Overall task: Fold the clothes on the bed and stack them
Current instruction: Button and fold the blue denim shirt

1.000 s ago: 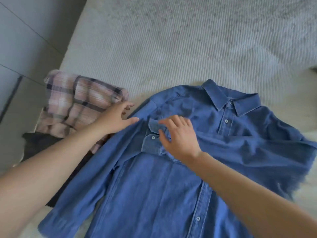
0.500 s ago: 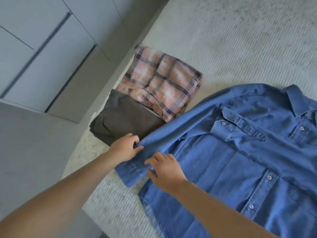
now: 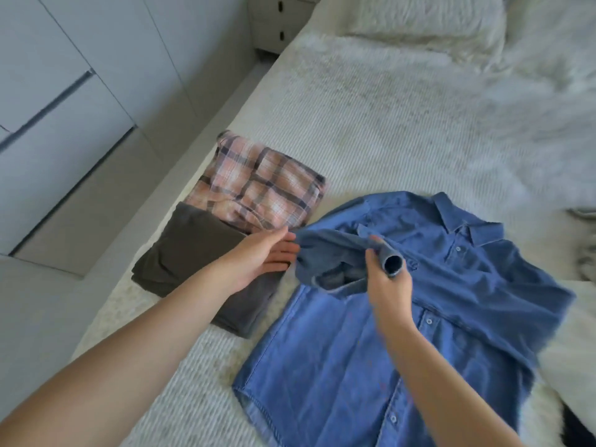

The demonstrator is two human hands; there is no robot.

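A blue denim shirt (image 3: pixel 451 301) lies front up on the bed (image 3: pixel 371 130), collar toward the pillows. Its left sleeve (image 3: pixel 325 250) is lifted and folded across the chest. My right hand (image 3: pixel 387 285) grips the sleeve's cuff end above the chest. My left hand (image 3: pixel 267 256) has straight fingers against the sleeve's fold at the shirt's left edge. A folded pink plaid shirt (image 3: pixel 258 188) and a folded dark brown garment (image 3: pixel 193 253) lie side by side left of the denim shirt.
The bed's left edge runs beside grey wardrobe doors (image 3: pixel 64 108). A white pillow (image 3: pixel 425 24) and fluffy blanket (image 3: pixel 541 91) sit at the head. A drawer unit (image 3: pixel 280 21) stands at the top. Something dark (image 3: pixel 577 424) shows at the bottom right.
The sleeve lay stretched out to the left with both hands at its cuff; now my right hand has carried the cuff over the chest and my left hand steadies the fold.
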